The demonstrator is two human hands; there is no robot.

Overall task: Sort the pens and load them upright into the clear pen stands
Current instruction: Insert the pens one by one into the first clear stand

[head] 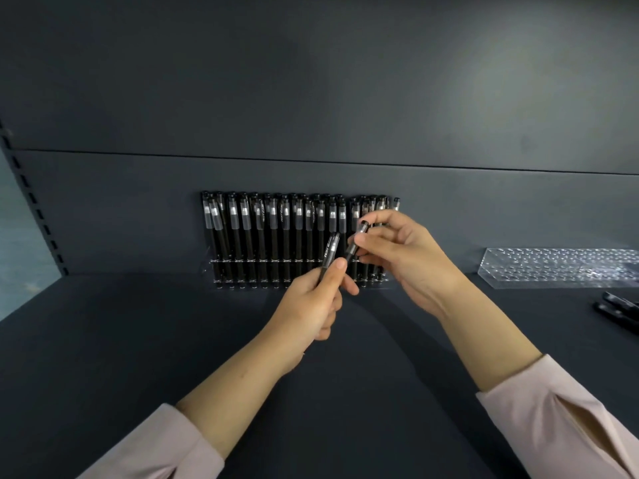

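A clear pen stand (211,271) at the back of the dark shelf holds several black pens (273,233) upright in rows. My left hand (311,302) grips a black pen (331,248) that points up and slightly right, just in front of the stand. My right hand (401,247) pinches a second black pen (356,242) between thumb and fingers, tilted, in front of the stand's right end. The two pens are close together but apart.
A second clear pen stand (560,269) with bare holes lies at the right against the back wall. Loose black pens (619,311) lie on the shelf at the far right edge. A slotted upright (34,202) runs down the left side.
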